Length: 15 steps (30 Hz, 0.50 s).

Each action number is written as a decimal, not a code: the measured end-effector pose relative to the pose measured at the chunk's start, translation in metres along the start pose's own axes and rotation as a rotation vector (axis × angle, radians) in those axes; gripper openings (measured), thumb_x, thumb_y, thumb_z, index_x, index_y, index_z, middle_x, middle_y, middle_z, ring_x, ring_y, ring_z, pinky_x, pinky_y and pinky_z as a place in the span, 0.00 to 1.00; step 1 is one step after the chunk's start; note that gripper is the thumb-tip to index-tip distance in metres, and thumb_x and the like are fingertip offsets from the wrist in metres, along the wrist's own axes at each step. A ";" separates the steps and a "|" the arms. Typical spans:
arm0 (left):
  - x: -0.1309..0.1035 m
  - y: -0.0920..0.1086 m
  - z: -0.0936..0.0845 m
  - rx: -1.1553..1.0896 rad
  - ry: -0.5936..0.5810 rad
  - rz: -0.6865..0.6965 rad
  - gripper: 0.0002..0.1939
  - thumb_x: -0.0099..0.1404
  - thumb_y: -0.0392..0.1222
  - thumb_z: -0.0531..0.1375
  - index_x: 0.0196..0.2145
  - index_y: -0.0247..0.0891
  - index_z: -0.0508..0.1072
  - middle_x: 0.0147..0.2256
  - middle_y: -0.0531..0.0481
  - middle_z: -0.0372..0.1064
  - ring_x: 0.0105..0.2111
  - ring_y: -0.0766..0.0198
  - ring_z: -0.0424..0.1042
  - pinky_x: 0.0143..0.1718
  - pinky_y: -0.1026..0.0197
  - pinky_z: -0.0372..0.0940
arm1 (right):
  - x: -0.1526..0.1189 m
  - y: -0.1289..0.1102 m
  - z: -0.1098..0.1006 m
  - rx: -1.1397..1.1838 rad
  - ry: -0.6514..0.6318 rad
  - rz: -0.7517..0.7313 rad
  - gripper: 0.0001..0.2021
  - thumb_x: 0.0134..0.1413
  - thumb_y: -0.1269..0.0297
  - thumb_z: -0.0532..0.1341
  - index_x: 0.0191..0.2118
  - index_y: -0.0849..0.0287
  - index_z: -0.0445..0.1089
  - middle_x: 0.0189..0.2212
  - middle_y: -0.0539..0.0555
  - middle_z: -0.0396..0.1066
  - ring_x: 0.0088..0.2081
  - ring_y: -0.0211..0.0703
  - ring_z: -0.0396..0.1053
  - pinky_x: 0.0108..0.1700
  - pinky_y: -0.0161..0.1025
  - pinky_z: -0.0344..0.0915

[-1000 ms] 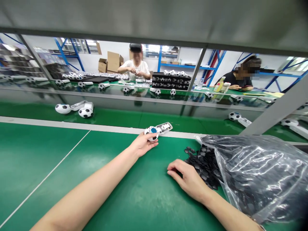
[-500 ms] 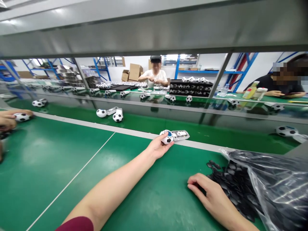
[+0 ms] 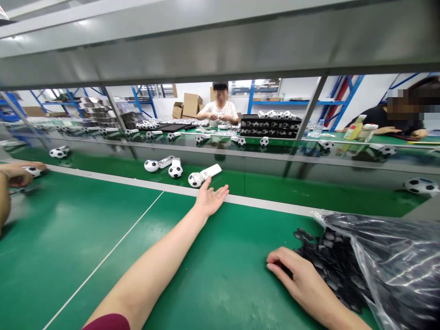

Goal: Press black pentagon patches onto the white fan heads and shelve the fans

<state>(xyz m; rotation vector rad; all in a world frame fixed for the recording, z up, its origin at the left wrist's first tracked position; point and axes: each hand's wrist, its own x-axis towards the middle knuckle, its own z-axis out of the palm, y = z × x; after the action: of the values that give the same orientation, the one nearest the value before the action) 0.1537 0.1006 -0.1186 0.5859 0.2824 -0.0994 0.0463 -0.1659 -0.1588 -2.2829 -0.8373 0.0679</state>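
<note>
My left hand [image 3: 210, 198] reaches over the pale edge strip, palm up with fingers spread, holding nothing. Just beyond its thumb lies a white device with a soccer-ball end [image 3: 195, 179] and a flat white handle [image 3: 211, 171], on the green belt. My right hand [image 3: 292, 272] rests on the green tabletop, thumb and forefinger tips pinched together. Whether anything tiny sits between those tips cannot be seen. Beside it spreads a heap of small black flat pieces [image 3: 333, 261], partly under a clear plastic bag [image 3: 398, 261].
Two more soccer-ball devices [image 3: 175, 168] lie left on the belt [image 3: 268, 190]; another [image 3: 420, 186] is at right. A co-worker's hand [image 3: 20, 174] holds a ball device at far left. A metal shelf [image 3: 220, 50] hangs overhead. Across, a person [image 3: 220, 110] works near black trays [image 3: 270, 126].
My left hand has let go of the soccer-ball device and moved left, its fingers opening. The device now lies on the belt, handle's white outside up. My right hand has stayed put.
</note>
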 end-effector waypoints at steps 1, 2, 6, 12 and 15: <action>-0.002 -0.005 0.002 0.032 -0.016 -0.020 0.41 0.58 0.51 0.58 0.59 0.33 0.39 0.51 0.31 0.56 0.47 0.54 0.67 0.42 0.56 0.68 | 0.000 -0.001 0.000 -0.005 -0.004 0.000 0.07 0.62 0.63 0.49 0.35 0.55 0.62 0.33 0.50 0.63 0.36 0.41 0.63 0.39 0.39 0.61; -0.003 -0.008 0.004 0.066 -0.025 -0.035 0.41 0.56 0.51 0.60 0.58 0.31 0.43 0.50 0.30 0.58 0.47 0.53 0.67 0.43 0.55 0.68 | 0.000 -0.002 0.000 -0.010 -0.011 0.000 0.07 0.62 0.63 0.49 0.35 0.55 0.62 0.33 0.50 0.63 0.36 0.41 0.63 0.39 0.39 0.60; 0.004 -0.008 0.003 0.203 0.051 0.060 0.31 0.54 0.49 0.62 0.50 0.31 0.59 0.46 0.33 0.62 0.44 0.53 0.68 0.41 0.56 0.68 | -0.002 -0.004 -0.004 -0.064 -0.032 -0.031 0.08 0.63 0.61 0.48 0.36 0.55 0.61 0.35 0.50 0.63 0.39 0.41 0.62 0.42 0.40 0.60; 0.032 0.048 -0.043 0.373 0.479 0.632 0.20 0.58 0.47 0.59 0.46 0.40 0.60 0.49 0.45 0.57 0.45 0.65 0.65 0.36 0.67 0.67 | -0.009 0.014 -0.021 -0.416 0.134 0.037 0.16 0.58 0.49 0.52 0.46 0.52 0.62 0.50 0.53 0.58 0.52 0.49 0.54 0.52 0.50 0.56; 0.044 0.087 -0.077 0.474 0.705 0.820 0.25 0.59 0.45 0.58 0.51 0.38 0.53 0.52 0.42 0.51 0.47 0.61 0.62 0.37 0.63 0.67 | -0.014 0.031 -0.027 -0.647 0.233 0.061 0.24 0.56 0.42 0.48 0.46 0.54 0.65 0.51 0.57 0.58 0.51 0.56 0.56 0.45 0.54 0.61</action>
<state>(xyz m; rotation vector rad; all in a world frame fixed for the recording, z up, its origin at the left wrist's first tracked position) 0.1925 0.2150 -0.1459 1.1612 0.6862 0.8708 0.0597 -0.2077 -0.1606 -2.8378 -0.7346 -0.5019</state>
